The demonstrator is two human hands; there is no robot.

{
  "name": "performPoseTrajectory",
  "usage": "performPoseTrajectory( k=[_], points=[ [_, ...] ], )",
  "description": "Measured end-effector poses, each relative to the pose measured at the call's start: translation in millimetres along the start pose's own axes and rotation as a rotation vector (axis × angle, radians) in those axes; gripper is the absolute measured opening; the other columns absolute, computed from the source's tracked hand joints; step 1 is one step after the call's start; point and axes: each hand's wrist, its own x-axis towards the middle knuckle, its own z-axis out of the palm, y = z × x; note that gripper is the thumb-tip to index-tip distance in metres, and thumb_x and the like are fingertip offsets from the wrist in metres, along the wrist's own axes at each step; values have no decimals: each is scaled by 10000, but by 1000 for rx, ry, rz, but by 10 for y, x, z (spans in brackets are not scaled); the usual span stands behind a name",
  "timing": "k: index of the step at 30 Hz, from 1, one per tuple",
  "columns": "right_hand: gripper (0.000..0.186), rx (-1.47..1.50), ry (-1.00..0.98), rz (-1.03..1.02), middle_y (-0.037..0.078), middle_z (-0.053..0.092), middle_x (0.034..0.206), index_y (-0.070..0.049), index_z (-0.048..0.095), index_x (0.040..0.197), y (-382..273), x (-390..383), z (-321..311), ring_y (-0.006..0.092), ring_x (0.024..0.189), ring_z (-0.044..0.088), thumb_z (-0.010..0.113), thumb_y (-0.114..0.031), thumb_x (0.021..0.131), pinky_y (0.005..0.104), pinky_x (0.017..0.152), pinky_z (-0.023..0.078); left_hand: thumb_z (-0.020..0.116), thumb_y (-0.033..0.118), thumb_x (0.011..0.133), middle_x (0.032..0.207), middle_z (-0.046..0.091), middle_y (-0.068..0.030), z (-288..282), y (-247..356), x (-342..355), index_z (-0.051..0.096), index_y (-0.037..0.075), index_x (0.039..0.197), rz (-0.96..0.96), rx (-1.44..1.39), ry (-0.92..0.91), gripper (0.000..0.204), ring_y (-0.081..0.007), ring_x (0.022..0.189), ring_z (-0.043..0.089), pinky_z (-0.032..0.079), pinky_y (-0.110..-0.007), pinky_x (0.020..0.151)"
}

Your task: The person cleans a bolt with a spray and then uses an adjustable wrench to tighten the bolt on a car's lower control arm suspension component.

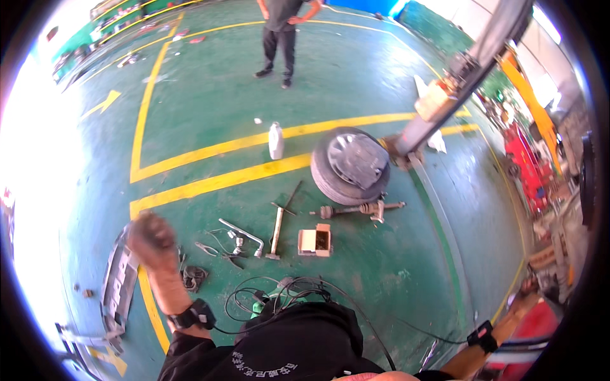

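While hands (152, 240) (525, 300) are apart, the left is near slotted trim (118, 280).

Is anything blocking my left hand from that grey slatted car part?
Nothing visible stands between your left hand and the grey slatted car part; in this view the hand shows right at its upper end, though whether they touch isn't clear.

I see a long, grey slotted panel (119, 282) lying on the green floor (413, 254) at the far left, its length running away from me, its outline bowed and its upper end partly hidden. At the lower right, I can make out a red object (534, 333) crossed by dark and pale bands. Beyond it sit rust-brown metal parts (556, 254), heaped together, too jumbled for me to tell apart.
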Motion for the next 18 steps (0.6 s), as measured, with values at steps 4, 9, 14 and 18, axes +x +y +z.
performPoseTrajectory(
  k=[4,9,14,18],
  points=[
    [220,4,-32,-42,12,553,858,-112,540,977,-22,55,-78,129,696,435,464,-315,937,270,631,371,515,228,944,647,426,8,102,98,-10,560,82,859,110,62,-20,175,-88,529,416,284,-197,398],
    [244,1,-41,-48,18,566,903,-110,541,1027,-40,-27,3,137,730,459,466,-326,941,277,658,382,485,351,969,642,424,7,28,-466,113,562,82,858,-430,23,52,301,-107,532,415,297,-223,411],
    [274,-14,-66,-48,23,580,949,-108,542,1076,59,58,-37,145,764,483,468,-337,946,285,685,393,457,482,980,686,415,9,307,342,-186,559,40,896,43,-327,-153,461,-113,559,388,322,-228,470],
    [301,-56,-17,-74,27,590,986,-107,544,1116,-74,12,-210,151,792,502,470,-346,949,291,706,401,471,458,990,616,354,-5,476,1150,-480,470,76,773,577,-255,-601,440,-99,478,292,236,-282,486]
  ],
)
